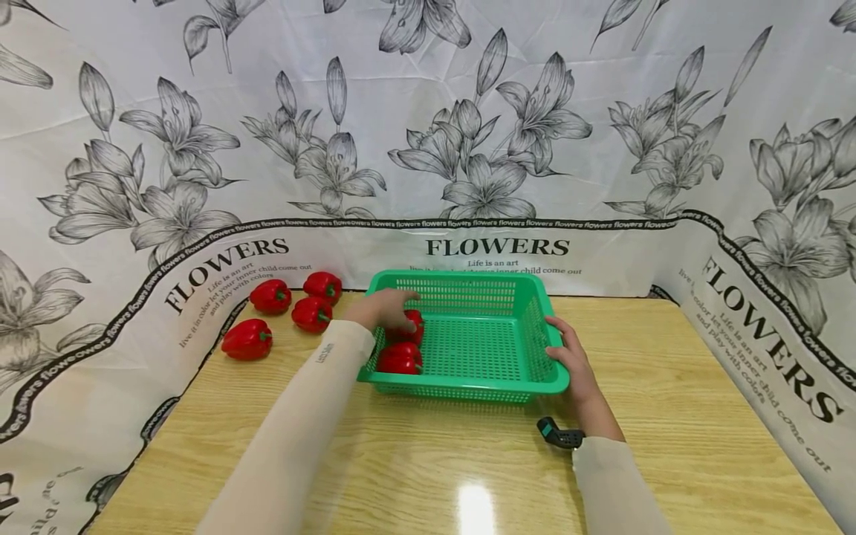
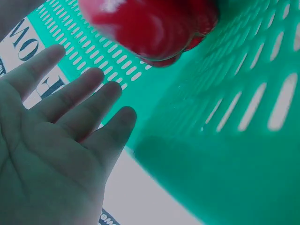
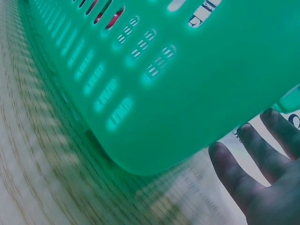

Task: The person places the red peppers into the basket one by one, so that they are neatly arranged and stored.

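A green plastic basket (image 1: 461,385) with slotted walls sits on the wooden table. At its left end lie two red bell peppers, one nearer the front (image 1: 399,360) and one behind it (image 1: 414,327), partly covered by my left hand (image 1: 391,308). That hand reaches over the left rim with its fingers spread. In the left wrist view, its palm and straight fingers stand apart from a bell pepper (image 2: 150,28) inside the basket. My right hand (image 1: 571,360) grips the basket's right rim, the thumb over the edge and several fingers (image 3: 234,173) against the outer wall.
Several more red bell peppers (image 1: 311,314) lie on the table (image 1: 428,453) to the left of the basket. A flower-printed cloth (image 1: 495,256) hangs behind and along both sides. A black device (image 1: 560,434) is on my right wrist.
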Tool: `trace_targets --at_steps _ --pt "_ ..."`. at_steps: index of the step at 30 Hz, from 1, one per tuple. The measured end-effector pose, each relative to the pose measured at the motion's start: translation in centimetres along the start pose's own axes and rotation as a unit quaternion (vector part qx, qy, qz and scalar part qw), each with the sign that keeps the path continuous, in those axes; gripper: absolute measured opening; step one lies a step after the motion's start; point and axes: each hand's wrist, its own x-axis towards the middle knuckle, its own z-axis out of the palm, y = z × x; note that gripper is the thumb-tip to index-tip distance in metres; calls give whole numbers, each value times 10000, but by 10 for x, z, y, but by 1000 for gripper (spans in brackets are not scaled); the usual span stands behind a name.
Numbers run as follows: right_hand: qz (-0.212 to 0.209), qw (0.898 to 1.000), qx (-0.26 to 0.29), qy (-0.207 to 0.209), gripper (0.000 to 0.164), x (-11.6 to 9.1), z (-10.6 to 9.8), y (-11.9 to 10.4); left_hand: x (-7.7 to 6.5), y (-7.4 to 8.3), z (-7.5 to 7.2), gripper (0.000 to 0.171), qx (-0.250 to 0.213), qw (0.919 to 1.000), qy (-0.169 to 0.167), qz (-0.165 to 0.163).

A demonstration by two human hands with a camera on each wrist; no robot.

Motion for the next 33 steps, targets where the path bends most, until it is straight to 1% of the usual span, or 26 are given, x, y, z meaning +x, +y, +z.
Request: trace_targets --at_steps 7,13,17,21,26,30,33 --pt "-61 10000 -42 13 57 0 0 0 -10 -5 -5 66 -70 9989 220 406" --pt "15 10000 -33 3 56 -1 0 -1 -21 -6 -11 65 -306 9977 324 514" --pt "36 10000 -26 -7 56 -1 1 -2 -30 -8 -15 65 -354 9969 441 552" --pt "42 10000 10 -29 56 -1 0 -1 -38 -18 -17 66 -577 9949 619 545" --pt "69 10000 38 -32 55 -1 0 -1 -45 -40 -17 64 -890 9900 1017 414" --pt "122 9999 86 -42 55 -1 1 -1 -48 -59 -12 61 -1000 9852 1367 258" --pt "154 9998 81 -48 56 -1 1 -2 -53 -69 -10 60 -949 9831 1555 180"
